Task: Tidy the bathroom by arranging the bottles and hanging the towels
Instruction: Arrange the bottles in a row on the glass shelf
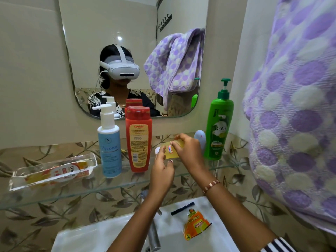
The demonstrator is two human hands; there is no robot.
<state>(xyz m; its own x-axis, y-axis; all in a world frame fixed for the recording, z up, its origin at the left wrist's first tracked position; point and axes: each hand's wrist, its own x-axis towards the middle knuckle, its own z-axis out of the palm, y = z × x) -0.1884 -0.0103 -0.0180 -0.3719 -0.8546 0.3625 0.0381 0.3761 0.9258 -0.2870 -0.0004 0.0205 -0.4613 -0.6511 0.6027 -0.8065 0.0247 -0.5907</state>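
On the glass shelf [60, 192] stand a blue-and-white pump bottle [109, 151], a red bottle [139, 140] and a green pump bottle [219, 128]. Between the red and green bottles both my hands hold a small yellow bottle [172, 151] with a white cap, lying tilted over the shelf. My left hand [161, 170] grips its lower, cap end; my right hand [189, 151] covers its upper end. A purple dotted towel [294, 115] hangs at the right, close to my right arm.
A clear plastic tray [52, 171] with a toothpaste box lies on the shelf's left. A small white-blue object [200, 138] stands behind my right hand. Below are the white sink [101, 233], its tap [154, 233] and an orange sachet [195, 224]. The mirror [91, 42] shows hooks.
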